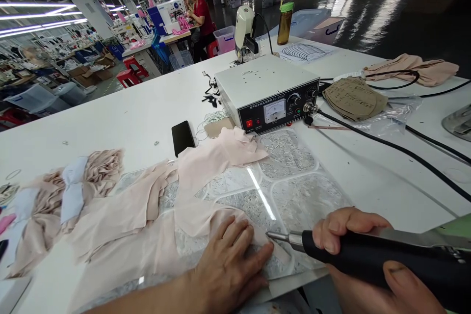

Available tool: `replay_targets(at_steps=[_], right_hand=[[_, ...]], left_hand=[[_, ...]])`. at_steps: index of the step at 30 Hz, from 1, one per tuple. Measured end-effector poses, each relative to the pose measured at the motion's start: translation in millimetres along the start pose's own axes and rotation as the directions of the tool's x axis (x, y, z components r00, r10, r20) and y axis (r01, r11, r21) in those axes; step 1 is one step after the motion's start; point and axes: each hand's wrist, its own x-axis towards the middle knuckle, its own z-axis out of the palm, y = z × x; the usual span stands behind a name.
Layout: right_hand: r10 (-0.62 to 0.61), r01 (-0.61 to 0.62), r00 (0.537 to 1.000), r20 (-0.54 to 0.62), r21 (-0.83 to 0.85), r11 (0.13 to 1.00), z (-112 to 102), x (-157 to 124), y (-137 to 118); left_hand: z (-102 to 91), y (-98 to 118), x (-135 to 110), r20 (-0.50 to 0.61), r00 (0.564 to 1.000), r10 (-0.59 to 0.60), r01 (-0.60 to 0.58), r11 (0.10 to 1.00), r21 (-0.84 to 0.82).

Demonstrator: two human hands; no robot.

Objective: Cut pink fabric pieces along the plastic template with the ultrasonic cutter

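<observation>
My left hand (231, 265) lies with fingers stretched out on a pale pink fabric piece (196, 206), on a clear-topped, stone-patterned mat (301, 196). My right hand (349, 228) is wrapped round the black handle of a handheld ultrasonic welding gun (379, 255). Its narrow metal tip points left and sits at the fabric's edge, close to my left index finger; whether it touches the cloth I cannot tell. More cut fabric pieces (121, 216) are layered to the left. Behind the mat stands the welder's control box (272, 93), with a dial and a lit red switch.
A black phone (182, 138) lies left of the box. Bundled fabric pieces (103, 171) sit far left. Black cables (397, 144) cross the table's right side, near brown card templates (355, 98). Behind are a green-lidded bottle (285, 22) and a person (200, 14) at a sewing machine (171, 14).
</observation>
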Motion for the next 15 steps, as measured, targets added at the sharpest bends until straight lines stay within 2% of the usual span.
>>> replay_targets(at_steps=[10, 15], right_hand=[[-0.01, 0.01, 1.0, 0.01, -0.004, 1.0, 0.2, -5.0, 2.3], [-0.023, 0.024, 0.999, 0.025, -0.057, 0.998, 1.2, -4.4, 0.0]], left_hand=[[0.5, -0.2, 0.1, -0.002, 1.0, 0.011, -0.011, 1.0, 0.002], [0.2, -0.3, 0.4, 0.002, 1.0, 0.015, -0.015, 1.0, 0.004]])
